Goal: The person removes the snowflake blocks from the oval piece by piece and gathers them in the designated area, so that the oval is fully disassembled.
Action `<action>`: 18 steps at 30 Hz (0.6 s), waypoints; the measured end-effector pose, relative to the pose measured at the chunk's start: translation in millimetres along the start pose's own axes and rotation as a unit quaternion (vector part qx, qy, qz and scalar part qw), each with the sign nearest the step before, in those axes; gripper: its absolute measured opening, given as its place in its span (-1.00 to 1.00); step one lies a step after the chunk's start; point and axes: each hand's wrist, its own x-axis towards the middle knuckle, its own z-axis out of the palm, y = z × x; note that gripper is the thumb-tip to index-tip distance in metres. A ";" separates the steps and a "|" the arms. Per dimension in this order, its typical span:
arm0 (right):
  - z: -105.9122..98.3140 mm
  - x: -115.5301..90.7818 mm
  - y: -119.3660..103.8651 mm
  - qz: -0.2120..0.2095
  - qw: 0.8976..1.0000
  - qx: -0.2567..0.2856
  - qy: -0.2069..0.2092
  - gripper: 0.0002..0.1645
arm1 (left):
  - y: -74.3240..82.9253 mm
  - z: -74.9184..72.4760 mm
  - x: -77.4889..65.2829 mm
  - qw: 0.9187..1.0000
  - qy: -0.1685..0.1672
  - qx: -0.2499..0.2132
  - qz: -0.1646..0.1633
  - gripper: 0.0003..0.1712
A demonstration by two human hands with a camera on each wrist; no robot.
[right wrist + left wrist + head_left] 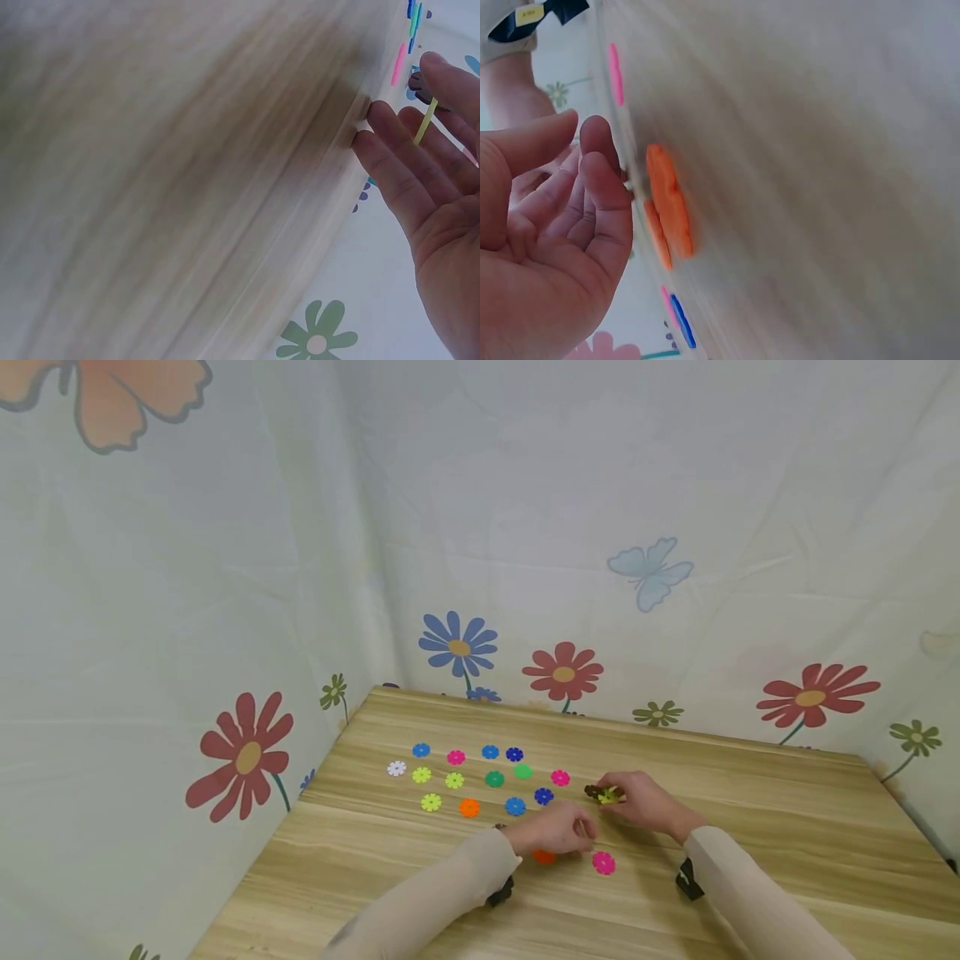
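My right hand [643, 802] pinches a yellow-green flower-shaped plastic disc [611, 797] between thumb and fingers, just above the table. A dark brown disc [593, 792] sits against its left side and looks joined to it; the joint is too small to make out. In the right wrist view the yellow disc [425, 122] stands edge-on in the fingers. My left hand [558, 829] hovers with fingers loosely bent and nothing between them. Beside it in the left wrist view lies an orange disc [669, 199], partly covered by that hand in the head view. A pink disc [603, 862] lies between the forearms.
Several discs lie flat to the left and behind, among them a white disc [397, 768], a second orange disc [469, 807], a green disc [494, 779] and a dark blue disc [543, 796]. The wooden table [322, 868] meets a flower-printed curtain [510, 568] at its back and left.
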 end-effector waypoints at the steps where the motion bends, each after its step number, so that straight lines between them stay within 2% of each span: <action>1: -0.3 -0.2 -0.4 -0.001 1.000 0.000 0.000 -0.73 | -1.4 -1.2 -0.1 1.000 0.009 -0.008 0.002 -0.92; 6: -0.7 -1.5 -2.2 -0.005 1.000 0.001 0.002 -0.73 | -8.7 -8.7 -0.2 0.998 0.056 -0.030 0.009 -0.93; 12: 0.6 -1.9 -3.0 -0.004 1.000 -0.003 -0.002 -0.72 | -18.5 -17.2 1.2 0.995 0.096 -0.041 0.011 -0.94; 18: 0.9 -2.9 -4.1 -0.017 1.000 0.001 -0.006 -0.70 | -23.3 -25.2 0.6 0.988 0.148 -0.048 0.014 -0.94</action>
